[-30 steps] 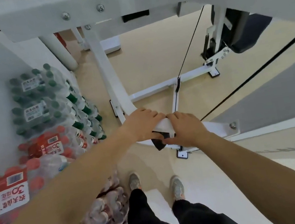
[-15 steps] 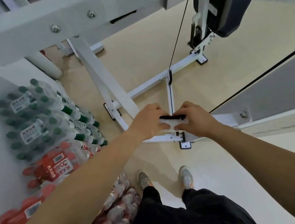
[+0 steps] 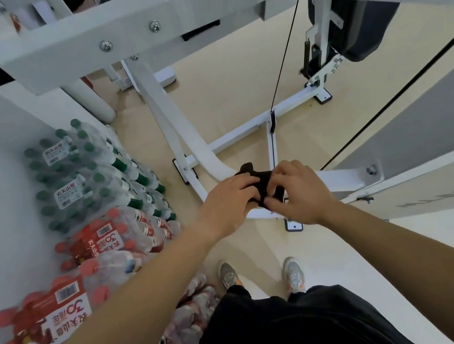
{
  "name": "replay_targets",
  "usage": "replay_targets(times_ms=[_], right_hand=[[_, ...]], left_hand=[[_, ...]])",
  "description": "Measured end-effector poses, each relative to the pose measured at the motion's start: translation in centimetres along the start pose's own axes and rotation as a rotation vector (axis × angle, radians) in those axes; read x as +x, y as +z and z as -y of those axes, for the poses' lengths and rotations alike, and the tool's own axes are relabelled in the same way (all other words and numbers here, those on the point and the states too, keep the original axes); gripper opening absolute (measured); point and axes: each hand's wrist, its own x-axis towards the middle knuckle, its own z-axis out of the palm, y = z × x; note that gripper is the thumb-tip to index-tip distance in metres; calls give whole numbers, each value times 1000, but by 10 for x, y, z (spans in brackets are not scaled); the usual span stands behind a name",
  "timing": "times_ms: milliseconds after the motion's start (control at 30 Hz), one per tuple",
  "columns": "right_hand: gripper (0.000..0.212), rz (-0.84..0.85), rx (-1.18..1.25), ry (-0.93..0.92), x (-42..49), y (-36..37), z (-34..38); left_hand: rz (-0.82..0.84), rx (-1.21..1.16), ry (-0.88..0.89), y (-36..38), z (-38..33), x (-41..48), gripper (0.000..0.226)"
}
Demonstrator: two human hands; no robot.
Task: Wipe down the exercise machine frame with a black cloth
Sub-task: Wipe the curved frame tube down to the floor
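Note:
A white exercise machine frame [image 3: 172,121] runs from a top beam down a slanted, curved strut to floor bars. A black cloth [image 3: 253,175] is bunched over the lower curve of that strut. My left hand [image 3: 229,204] grips the cloth from the left. My right hand [image 3: 298,193] pinches it from the right, fingers curled. Both hands meet at the middle of the view, and most of the cloth is hidden between them.
Shrink-wrapped packs of bottled water [image 3: 82,178] are stacked along the white wall at left, green caps above red caps. A black cable [image 3: 282,60] runs down to the floor bar. A grey panel [image 3: 421,121] stands at right. My shoes [image 3: 292,273] are on the beige floor.
The cloth was wrapped flat round the strut with little showing; now it is bunched up higher between my hands. Both hands stay together at the same spot. The view shifted slightly.

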Motion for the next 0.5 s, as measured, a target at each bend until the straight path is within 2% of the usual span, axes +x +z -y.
replay_targets(times_ms=[100,233,300,400,500], right_hand=[[34,-64,24,45,19,-2,-1],[74,294,-86,98,48,9,-2],[78,380,-211,58,52,19,-3],[76,267,-324,-15,46,31,-8],[73,128,-348,-42,31,39,-13]], left_hand=[[-51,39,63,2,-4,-14,3],[40,85,44,-1,-6,-33,10],[120,101,-23,-8,-3,-41,16],[219,94,-128,-23,6,-42,34],[32,156,-94,-35,10,-22,44]])
